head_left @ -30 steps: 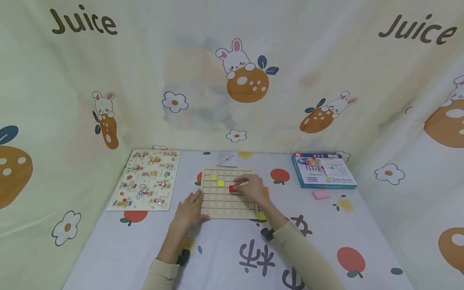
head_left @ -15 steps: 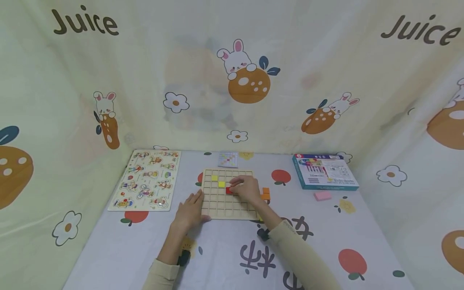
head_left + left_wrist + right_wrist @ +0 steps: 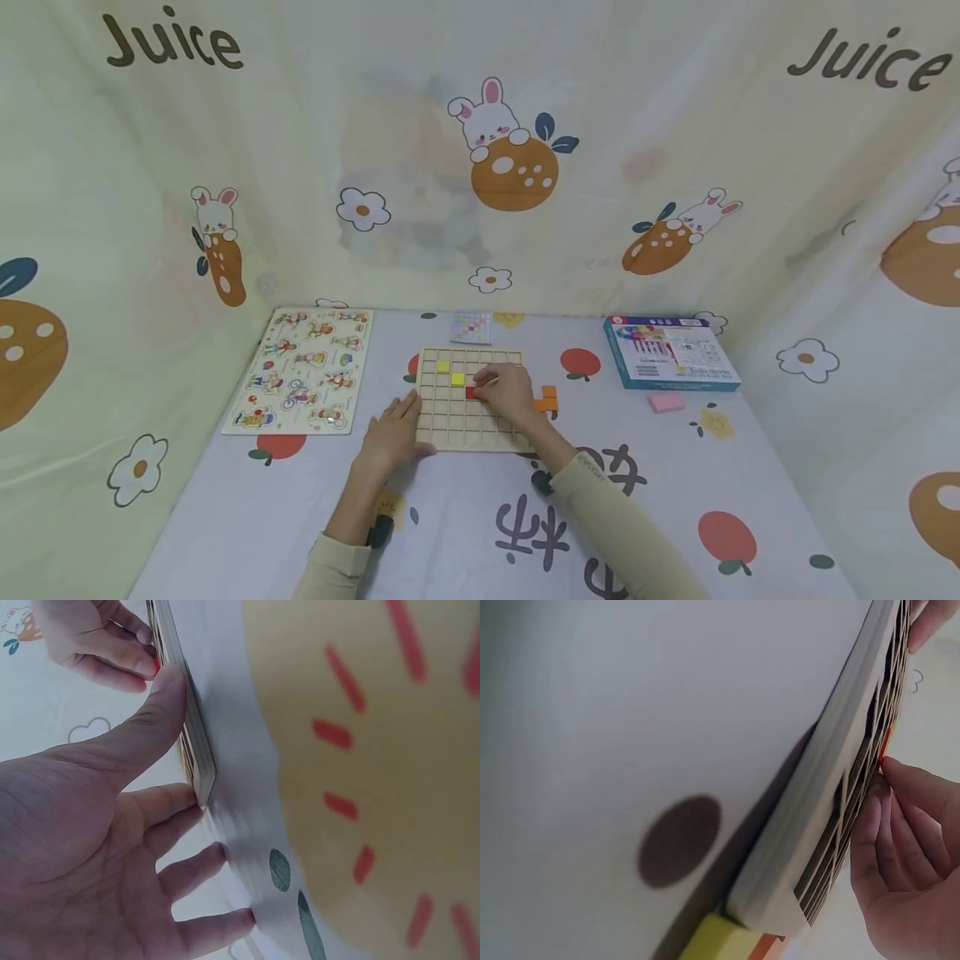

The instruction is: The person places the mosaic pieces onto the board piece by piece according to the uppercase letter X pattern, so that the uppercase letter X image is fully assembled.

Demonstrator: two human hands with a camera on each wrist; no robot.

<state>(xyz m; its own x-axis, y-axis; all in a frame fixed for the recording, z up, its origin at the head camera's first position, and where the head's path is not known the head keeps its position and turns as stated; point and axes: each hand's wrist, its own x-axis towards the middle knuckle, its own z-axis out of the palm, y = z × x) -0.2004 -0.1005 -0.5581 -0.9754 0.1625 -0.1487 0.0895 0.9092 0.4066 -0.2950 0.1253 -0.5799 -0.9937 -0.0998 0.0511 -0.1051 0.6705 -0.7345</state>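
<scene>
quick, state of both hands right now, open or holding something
Left hand: open, touching the edge of the grid board.
Right hand: closed, holding a red tile between thumb and fingers.

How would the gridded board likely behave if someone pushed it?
The gridded board is probably stiff: its solid-looking edge runs straight in the left wrist view. Being broad and low, it would likely slide rather than tip. Its raised grid ridges may keep the two yellow tiles from skidding far.
</scene>
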